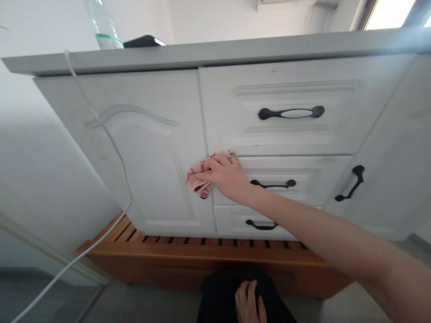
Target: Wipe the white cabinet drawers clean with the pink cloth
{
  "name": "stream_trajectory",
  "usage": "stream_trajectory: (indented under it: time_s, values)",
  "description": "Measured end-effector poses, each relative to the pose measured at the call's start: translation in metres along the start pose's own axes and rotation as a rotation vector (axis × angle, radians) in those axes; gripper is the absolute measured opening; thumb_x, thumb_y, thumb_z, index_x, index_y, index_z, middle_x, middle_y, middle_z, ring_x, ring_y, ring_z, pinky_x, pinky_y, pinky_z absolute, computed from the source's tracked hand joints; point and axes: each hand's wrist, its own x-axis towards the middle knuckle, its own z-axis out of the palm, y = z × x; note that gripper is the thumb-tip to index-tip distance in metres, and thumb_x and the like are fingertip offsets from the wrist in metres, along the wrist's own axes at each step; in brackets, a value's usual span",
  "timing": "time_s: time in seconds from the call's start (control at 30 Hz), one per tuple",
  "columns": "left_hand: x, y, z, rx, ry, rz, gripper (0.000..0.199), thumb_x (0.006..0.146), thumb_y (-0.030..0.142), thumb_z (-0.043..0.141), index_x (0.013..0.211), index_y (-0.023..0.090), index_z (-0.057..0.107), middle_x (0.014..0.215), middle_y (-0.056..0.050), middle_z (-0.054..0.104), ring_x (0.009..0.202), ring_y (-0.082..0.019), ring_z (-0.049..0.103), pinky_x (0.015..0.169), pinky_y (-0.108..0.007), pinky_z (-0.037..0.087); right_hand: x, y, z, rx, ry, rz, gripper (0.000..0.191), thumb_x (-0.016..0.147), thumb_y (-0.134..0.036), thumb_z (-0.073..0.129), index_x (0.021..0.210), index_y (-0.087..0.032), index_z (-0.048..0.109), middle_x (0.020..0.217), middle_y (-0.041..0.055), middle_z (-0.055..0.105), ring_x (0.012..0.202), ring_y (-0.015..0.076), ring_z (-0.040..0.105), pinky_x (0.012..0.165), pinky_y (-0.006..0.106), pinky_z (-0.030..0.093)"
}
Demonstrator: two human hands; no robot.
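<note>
My right hand (227, 175) reaches in from the right, its fingers closed over a crumpled cleaning cloth (195, 176), pale pink with red markings. The cloth is pressed against the white cabinet (151, 157), at the seam between the left door and the drawers. A small dark bit shows just below the cloth; the rest of it is hidden. Low in the view, my left hand (248, 301) rests on my dark trousers with its fingers stretched out and nothing in it.
Dark handles stick out from the top drawer (291, 113), the two lower drawers and the right door. A wooden slatted bench (188, 258) stands before the cabinet. A white cable (117, 154) hangs on the left. A bottle (106, 27) and a dark flat object (144, 41) sit on top.
</note>
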Motion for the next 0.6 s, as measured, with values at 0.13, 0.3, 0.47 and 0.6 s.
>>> stream_trajectory:
  time_s: [0.13,0.3,0.47,0.6]
  values:
    - [0.001,0.007,-0.006,-0.027,-0.034,-0.077,0.036,0.092,0.014,0.045,0.114,0.023,0.071,0.113,-0.011,0.068,0.107,-0.025,0.065,0.094,-0.041,0.057,-0.022,0.019,-0.012,-0.12,-0.035,-0.158,0.034,0.106,-0.028,0.037,0.115,-0.036,0.069,0.121,0.0018,0.064,0.113,0.0239,0.041,0.086,0.042,0.028]
    - [-0.001,0.007,-0.008,-0.065,-0.059,-0.069,0.035,0.094,0.018,0.045,0.118,0.025,0.07,0.116,-0.01,0.067,0.111,-0.024,0.063,0.096,-0.039,0.056,-0.102,0.062,-0.036,-0.319,-0.09,-0.019,0.036,0.1,-0.018,0.047,0.125,-0.035,0.067,0.11,0.0068,0.066,0.107,0.026,0.044,0.085,0.041,0.033]
    - [-0.001,0.009,-0.013,-0.173,-0.109,-0.165,0.035,0.096,0.024,0.043,0.119,0.026,0.069,0.119,-0.009,0.064,0.115,-0.024,0.06,0.099,-0.042,0.053,-0.198,0.118,-0.065,-0.406,-0.096,0.124,0.047,0.093,-0.005,0.042,0.12,-0.027,0.074,0.096,0.0113,0.064,0.1,0.0276,0.049,0.088,0.042,0.041]
    - [-0.003,0.009,-0.012,-0.212,-0.12,-0.19,0.034,0.094,0.025,0.044,0.118,0.026,0.069,0.118,-0.009,0.065,0.114,-0.025,0.059,0.1,-0.043,0.051,-0.261,0.138,-0.085,-0.457,-0.111,0.223,0.045,0.091,-0.007,0.043,0.117,-0.023,0.076,0.098,0.0156,0.065,0.093,0.0291,0.054,0.084,0.045,0.043]
